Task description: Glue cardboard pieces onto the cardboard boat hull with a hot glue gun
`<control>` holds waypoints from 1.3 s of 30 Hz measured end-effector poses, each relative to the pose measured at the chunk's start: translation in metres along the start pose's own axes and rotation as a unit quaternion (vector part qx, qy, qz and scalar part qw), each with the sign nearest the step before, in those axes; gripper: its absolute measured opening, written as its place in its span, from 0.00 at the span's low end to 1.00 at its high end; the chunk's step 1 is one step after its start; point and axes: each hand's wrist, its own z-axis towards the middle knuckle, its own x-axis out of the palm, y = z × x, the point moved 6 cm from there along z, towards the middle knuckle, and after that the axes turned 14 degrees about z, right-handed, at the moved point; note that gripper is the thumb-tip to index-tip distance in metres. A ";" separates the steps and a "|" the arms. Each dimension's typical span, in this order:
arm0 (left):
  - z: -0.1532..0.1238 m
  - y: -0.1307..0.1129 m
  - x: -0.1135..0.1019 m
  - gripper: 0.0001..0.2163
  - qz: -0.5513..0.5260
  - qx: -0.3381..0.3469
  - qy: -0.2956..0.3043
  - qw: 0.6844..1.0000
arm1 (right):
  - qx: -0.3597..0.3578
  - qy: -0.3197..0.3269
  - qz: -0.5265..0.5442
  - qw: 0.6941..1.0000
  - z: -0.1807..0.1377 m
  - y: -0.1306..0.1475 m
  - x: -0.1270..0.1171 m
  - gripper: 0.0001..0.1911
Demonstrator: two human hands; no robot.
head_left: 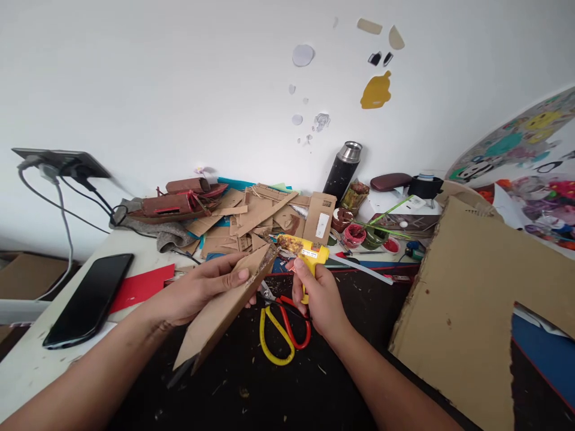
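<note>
My left hand (202, 290) grips a long folded strip of brown cardboard (224, 311), tilted with its upper end toward the right. My right hand (317, 299) is closed round a yellow glue gun (309, 254). The gun's stained nozzle points left and sits at the strip's upper end. Under both hands, scissors (281, 329) with one yellow and one red handle lie on the dark work surface (278, 389).
A black phone (87, 299) and red paper (141, 286) lie at left. Cardboard scraps (251, 218), a model boat (179, 203), paint jars (354, 233) and a black flask (342, 170) crowd the back. A large cardboard sheet (467, 305) leans at right.
</note>
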 end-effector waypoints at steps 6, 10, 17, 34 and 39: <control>-0.003 0.010 0.021 0.29 -0.045 -0.021 0.026 0.998 | 0.006 0.031 -0.004 0.999 0.000 -0.005 0.006 0.32; -0.001 0.012 0.027 0.31 -0.079 -0.033 0.000 0.996 | -0.002 0.028 0.006 1.000 0.001 -0.008 0.005 0.31; -0.002 0.011 0.026 0.37 -0.015 -0.017 -0.071 0.997 | 0.008 0.042 0.011 0.999 0.001 -0.014 0.006 0.29; -0.001 0.019 0.052 0.31 -0.050 0.014 0.009 0.999 | 0.028 0.050 0.034 0.998 0.000 -0.022 0.008 0.32; 0.000 0.020 0.051 0.29 -0.087 0.000 -0.031 0.996 | 0.028 0.037 0.045 0.998 0.001 -0.023 0.006 0.31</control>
